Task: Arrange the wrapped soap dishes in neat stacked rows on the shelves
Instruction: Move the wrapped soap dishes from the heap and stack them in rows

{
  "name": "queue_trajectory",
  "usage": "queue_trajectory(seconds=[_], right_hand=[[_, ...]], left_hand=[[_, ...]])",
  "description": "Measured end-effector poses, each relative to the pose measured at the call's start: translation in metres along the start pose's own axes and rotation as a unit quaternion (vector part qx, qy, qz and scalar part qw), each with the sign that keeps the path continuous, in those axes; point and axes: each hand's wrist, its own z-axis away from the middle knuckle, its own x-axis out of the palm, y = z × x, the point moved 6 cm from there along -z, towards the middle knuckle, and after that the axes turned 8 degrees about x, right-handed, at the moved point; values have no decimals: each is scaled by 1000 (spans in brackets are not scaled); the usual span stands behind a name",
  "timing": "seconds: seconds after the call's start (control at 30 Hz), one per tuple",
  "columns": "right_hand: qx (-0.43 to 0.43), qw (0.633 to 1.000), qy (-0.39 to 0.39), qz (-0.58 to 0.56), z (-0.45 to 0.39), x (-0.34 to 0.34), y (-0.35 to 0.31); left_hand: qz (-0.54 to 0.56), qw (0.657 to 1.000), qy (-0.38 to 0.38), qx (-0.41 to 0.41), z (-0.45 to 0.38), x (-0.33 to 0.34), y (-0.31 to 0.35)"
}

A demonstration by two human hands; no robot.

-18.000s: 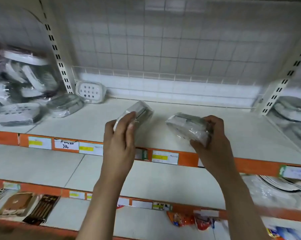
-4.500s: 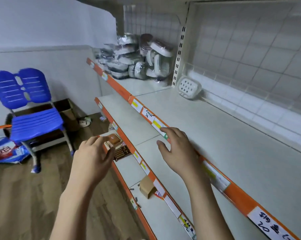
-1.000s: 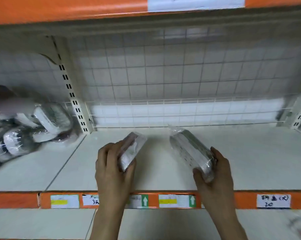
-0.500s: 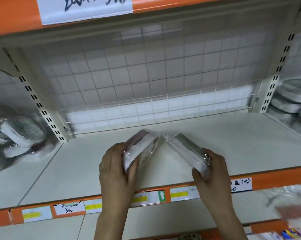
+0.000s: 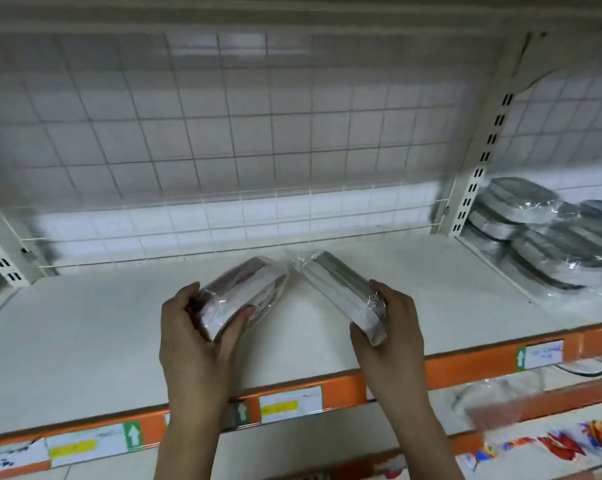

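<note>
the white shelf [image 5: 85, 341] spreads beneath both hands. stacked wrapped dishes [image 5: 549, 244] sit well right of the right fingers. the left hand [image 5: 195, 327] curls fingers and thumb round a reddish wrapped soap dish [image 5: 247, 292]; the right hand [image 5: 393, 327] grips a grey wrapped soap dish [image 5: 341, 289], far ends nearly touching.

Behind my shelf runs a white wire grid panel [image 5: 223, 133], with a low wire rail [image 5: 223, 216] along its foot. A slotted white upright [image 5: 479, 168] stands at the back right corner, another upright [image 5: 1, 261] at the back left. Paper price labels [image 5: 291, 405] sit along the orange front edge [image 5: 341, 386]. On the lower shelf at my right lie blurred packets printed in red [image 5: 569, 448].
</note>
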Motion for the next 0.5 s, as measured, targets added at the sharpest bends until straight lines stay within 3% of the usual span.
queue_trajectory(seconds=[0.27, 0.5], right_hand=[[-63, 997, -1, 33, -62, -110, 45], [-108, 987, 58, 103, -128, -240, 89]], left_hand=[[-33, 998, 52, 6, 38, 88, 79], [14, 998, 54, 14, 91, 180, 164]])
